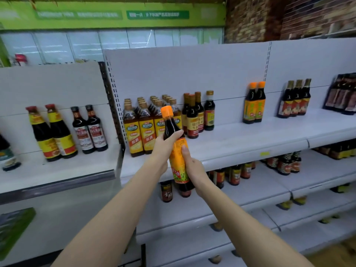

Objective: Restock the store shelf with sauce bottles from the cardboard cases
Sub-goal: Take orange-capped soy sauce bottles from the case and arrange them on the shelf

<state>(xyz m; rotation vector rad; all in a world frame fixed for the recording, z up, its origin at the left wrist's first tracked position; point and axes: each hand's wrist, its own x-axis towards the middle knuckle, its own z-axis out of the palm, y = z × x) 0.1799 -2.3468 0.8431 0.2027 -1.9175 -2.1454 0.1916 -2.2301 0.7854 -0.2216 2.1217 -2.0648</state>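
Two bare hands hold one dark sauce bottle with an orange cap and an orange-yellow label [178,151] in front of the white metal store shelf [250,143], upright and tilted a little to the left. The left hand [163,149] grips its shoulder just below the neck, fingers curled round the far side and thumb along the glass. The right hand [192,168] grasps the lower part of the label, thumb pressed up the front, fingers wrapped behind — they are mostly hidden.

The bottle is held in the air, not touching the shelf board. Behind it on the top board stands a block of amber bottles with yellow labels and gold caps [143,128]; just right of those, a few dark bottles with brown caps [193,120]. Farther right, well apart, stands a pair of matching orange-capped bottles [254,105], then three dark bottles with red labels [295,101]. The lower boards carry more dark bottles, blurred.
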